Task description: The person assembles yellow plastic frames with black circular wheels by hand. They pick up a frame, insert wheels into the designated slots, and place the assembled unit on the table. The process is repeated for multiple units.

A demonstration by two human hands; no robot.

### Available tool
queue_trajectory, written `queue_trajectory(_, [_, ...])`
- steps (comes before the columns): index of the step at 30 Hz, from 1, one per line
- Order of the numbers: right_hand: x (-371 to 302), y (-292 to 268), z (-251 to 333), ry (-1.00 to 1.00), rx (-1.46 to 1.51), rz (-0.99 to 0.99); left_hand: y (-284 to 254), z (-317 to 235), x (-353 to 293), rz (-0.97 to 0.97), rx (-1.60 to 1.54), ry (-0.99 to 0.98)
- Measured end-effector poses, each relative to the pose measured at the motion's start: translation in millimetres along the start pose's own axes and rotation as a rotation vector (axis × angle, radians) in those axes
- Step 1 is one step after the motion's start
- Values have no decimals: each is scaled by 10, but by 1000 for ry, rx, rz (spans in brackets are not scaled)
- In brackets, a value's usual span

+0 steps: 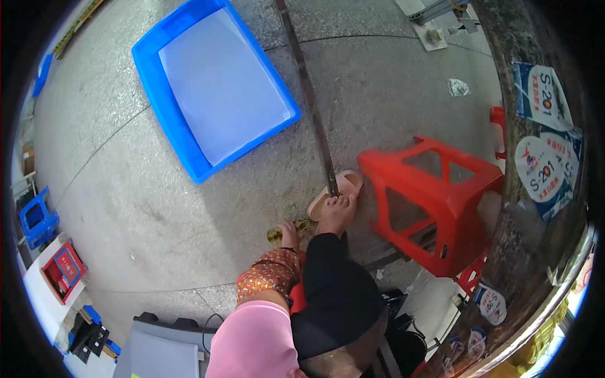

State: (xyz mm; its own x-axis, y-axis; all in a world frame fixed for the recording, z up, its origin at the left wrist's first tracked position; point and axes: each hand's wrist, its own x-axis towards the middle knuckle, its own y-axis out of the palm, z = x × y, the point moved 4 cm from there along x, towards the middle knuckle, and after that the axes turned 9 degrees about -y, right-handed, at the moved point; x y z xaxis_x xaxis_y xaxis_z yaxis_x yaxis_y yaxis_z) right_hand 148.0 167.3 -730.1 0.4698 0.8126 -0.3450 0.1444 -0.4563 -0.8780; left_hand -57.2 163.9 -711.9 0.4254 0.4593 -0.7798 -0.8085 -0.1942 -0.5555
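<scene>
My left arm, in a pink sleeve and an orange floral sleeve cover [270,275], reaches down toward the floor. At its end my left hand [289,235] is at a yellow-and-brown patterned thing [275,237], which shows on both sides of it. The fingers look closed on it, though they are mostly hidden. To the right is a black-clad bent leg [334,283]; what looks like a bare foot [337,213] rests on a dark metal bar [309,88]. A pink slipper [350,182] lies on the floor under the bar. My right hand does not show.
A large blue tray [148,69] with a whitish bottom lies on the floor ahead. A red plastic stool [463,201] stands close on the right, beside a dark worktop [504,246] with stickers. At far left are a blue stool [39,218] and a red box [63,271].
</scene>
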Motion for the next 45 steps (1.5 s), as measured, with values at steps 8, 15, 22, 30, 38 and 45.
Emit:
queue_trajectory(8, [-685,-1255,-481,-114,55,-8,100,1018,-168,99,-853,-167])
queue_trajectory(15, [-4129,-5103,-2538,-12,-17,-55,-218,1577,-587,-77,-1416,-366])
queue_trajectory(22, [-4021,-5678,-2459,20,39,-120,-641,2291,-1472,-84,-2276,-260])
queue_trajectory(30, [-4127,-6009,-2488,85,427,-152,-3023,3167,-3526,147,-2700,1016])
queue_trajectory(38, [-5170,-6091,-2910,-15,783,-660,-4120,2228,-5106,311,-2263,1324])
queue_trajectory(45, [-6826,-5074,-3673,643,662,-950,-4536,870,-5898,755,-1951,1253])
